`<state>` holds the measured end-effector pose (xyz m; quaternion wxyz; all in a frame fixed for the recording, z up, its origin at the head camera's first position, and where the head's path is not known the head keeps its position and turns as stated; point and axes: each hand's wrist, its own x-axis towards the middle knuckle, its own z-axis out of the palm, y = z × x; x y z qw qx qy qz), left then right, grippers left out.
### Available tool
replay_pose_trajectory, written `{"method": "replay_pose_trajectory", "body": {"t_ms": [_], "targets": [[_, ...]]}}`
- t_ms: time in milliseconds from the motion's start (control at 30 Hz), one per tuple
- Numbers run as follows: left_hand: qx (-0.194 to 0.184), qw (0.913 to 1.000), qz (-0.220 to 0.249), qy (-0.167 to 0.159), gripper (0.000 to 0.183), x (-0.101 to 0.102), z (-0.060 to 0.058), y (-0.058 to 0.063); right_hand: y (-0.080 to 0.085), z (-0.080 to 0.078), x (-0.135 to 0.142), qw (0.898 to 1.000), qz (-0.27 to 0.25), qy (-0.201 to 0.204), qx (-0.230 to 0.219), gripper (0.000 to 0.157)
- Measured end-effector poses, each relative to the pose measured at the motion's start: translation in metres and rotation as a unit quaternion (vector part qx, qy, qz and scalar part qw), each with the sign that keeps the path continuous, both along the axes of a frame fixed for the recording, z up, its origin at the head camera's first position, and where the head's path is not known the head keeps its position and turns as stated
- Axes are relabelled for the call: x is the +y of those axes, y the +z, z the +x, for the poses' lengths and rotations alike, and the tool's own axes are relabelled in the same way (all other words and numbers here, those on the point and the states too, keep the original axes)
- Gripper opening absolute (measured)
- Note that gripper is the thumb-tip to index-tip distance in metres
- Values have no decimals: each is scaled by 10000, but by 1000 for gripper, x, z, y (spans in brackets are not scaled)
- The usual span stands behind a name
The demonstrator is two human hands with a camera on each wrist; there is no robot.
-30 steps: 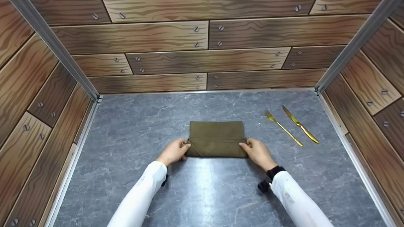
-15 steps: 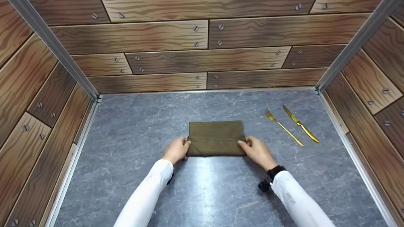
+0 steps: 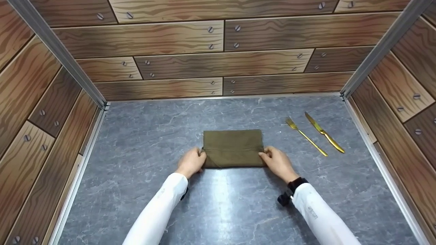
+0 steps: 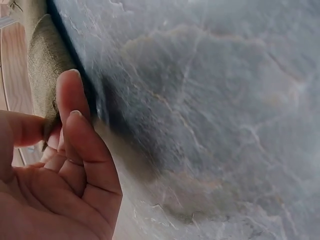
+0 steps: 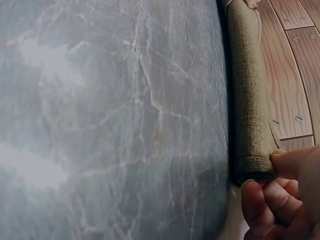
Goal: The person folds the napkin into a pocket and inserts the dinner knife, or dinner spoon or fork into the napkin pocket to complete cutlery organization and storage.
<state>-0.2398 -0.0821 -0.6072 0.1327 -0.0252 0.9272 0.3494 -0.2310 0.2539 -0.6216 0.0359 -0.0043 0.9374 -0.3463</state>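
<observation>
A folded olive-brown cloth [image 3: 233, 143] lies flat on the grey marbled table, its front part doubled over in a flap. My left hand [image 3: 191, 161] pinches its left edge between thumb and fingers. The left wrist view shows the cloth's corner [image 4: 47, 75] caught by the thumb, with other fingertips beneath it. At the opposite edge my right hand [image 3: 277, 162] grips the cloth's right side. In the right wrist view the rounded front fold [image 5: 247, 95] runs down to the thumb and fingertips at its end.
To the right of the cloth lie a gold fork [image 3: 306, 136] and a gold knife [image 3: 323, 132], side by side and slanted. Wood-patterned panels [image 3: 218, 64] wall in the table [image 3: 143, 136] at the back and both sides, with metal rails at the corners.
My left hand has shifted slightly right and up along the cloth's left edge. The flap's diagonal crease looks fainter and flatter. My right hand has barely moved.
</observation>
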Motion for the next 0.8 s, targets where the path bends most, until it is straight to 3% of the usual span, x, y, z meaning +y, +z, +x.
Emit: {"method": "replay_pose_trajectory", "body": {"t_ms": [367, 667, 733, 800], "targets": [[273, 9993, -90, -244, 30, -2, 4, -4, -2, 3, -2, 9997, -128, -90, 181, 21], [665, 9946, -765, -207, 31, 3, 5, -8, -5, 4, -5, 9990, 33, -252, 355, 22], [850, 9920, -920, -158, 29, 5, 6, -9, -5, 5, -6, 9990, 31, -280, 347, 22], [1292, 9855, -1088, -147, 21, 8, 7, -10, -5, 4, -6, 9990, 7, -295, 350, 22]]}}
